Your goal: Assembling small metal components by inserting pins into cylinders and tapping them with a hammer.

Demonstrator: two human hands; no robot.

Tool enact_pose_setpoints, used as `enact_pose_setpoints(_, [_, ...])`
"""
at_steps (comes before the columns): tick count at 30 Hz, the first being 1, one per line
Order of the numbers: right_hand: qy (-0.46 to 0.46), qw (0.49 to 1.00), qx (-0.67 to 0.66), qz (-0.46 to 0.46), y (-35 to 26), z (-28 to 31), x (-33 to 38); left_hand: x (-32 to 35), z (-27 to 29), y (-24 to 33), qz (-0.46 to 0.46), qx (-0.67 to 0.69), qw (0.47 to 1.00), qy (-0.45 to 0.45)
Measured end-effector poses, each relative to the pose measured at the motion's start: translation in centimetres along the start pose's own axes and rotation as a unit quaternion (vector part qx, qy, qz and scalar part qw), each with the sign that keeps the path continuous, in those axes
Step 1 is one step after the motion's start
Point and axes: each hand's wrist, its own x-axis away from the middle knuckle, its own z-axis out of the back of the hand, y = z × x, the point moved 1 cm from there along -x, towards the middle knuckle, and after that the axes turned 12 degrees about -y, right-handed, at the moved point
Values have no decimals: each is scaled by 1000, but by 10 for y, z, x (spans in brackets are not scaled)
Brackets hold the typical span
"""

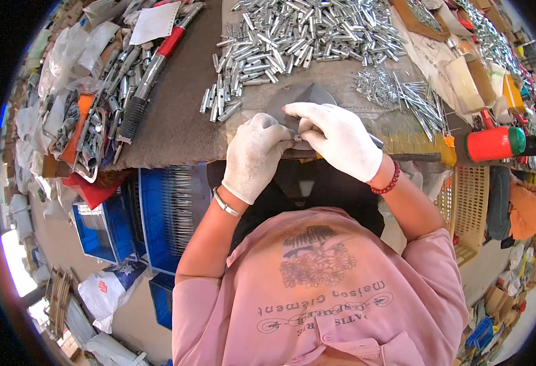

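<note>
Brown felt-topped table (176,116), worn and crowded. Heaped across the far side, a big pile of silver metal tubes (304,30); to the right, a scatter of thin pins (402,91); farther right, a red canister (491,144). At the near edge, a grey curved plate (307,94). Gloved left hand (253,155) and right hand (338,140) pressed together over a tiny part, barely visible, pinched closed between fingertips. Probably mid-assembly; next move likely needs a fresh tube. Blue crates (164,213) below.
</note>
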Motion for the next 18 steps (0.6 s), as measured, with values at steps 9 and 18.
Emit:
enact_pose_setpoints(9, [22,986,130,100,-17,4,-7,-3,-2,-1,-11,0,1000,14])
enact_pose_setpoints(18, [43,964,258,-55,-7,24,24,-4,4,-1,-7,24,1000,9])
